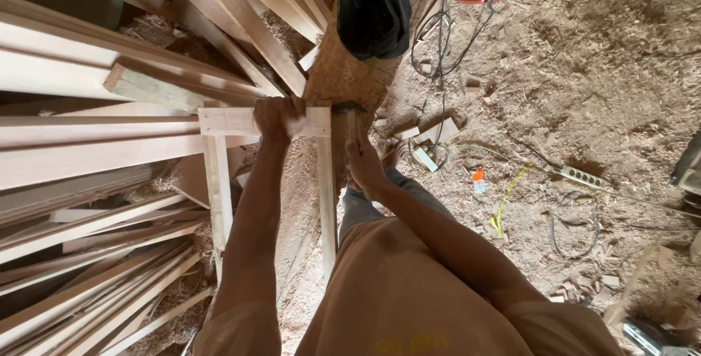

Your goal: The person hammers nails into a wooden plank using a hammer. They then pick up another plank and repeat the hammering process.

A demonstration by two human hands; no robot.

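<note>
Sawdust and shavings cover the floor (584,71) around the person, whose two bare arms reach away from the near edge. The right hand (363,166) is closed round the handle of what looks like a hammer (349,110), whose dark head sits at the right far corner of a wooden frame (226,121). The left hand (277,119) is clamped over the frame's far rail, fingers wrapped tight around it. The frame leans on a thick log (343,71) standing between the arms.

The work in hand appears to be driving or setting a joint at that corner. A blow there calls for a firm left-hand hold on the rail and a square strike, with the fingers kept clear of the head.

Counted: one frame showing one rail and two uprights, one hammer, one log. Left of it lie many pale slats (87,159), too many to count. To the right lies one white power strip (582,177), and beyond the log are one black bag (371,9) and a tangle of dark cables (438,42).
</note>
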